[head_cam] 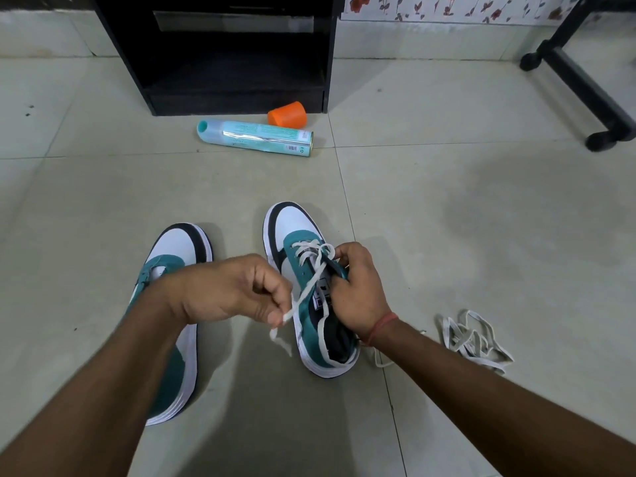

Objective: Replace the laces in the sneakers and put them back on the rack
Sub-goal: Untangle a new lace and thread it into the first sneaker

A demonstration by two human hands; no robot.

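Two teal, white and black sneakers stand on the tiled floor, toes pointing away from me. The right sneaker [299, 235] has a white lace [311, 280] threaded through its front eyelets. My left hand [237, 290] pinches the free end of that lace and holds it out toward me. My right hand [358, 287] grips the sneaker's right eyelet side at the tongue, thumb and forefinger at the lace crossing. The left sneaker [179, 246] lies partly hidden under my left forearm. A loose pile of white lace [471, 339] lies on the floor to the right.
A black shoe rack [237, 53] stands at the back against the wall. In front of it lie a teal spray can [254, 137] on its side and its orange cap [287, 113]. A black stand foot [581, 84] crosses the far right.
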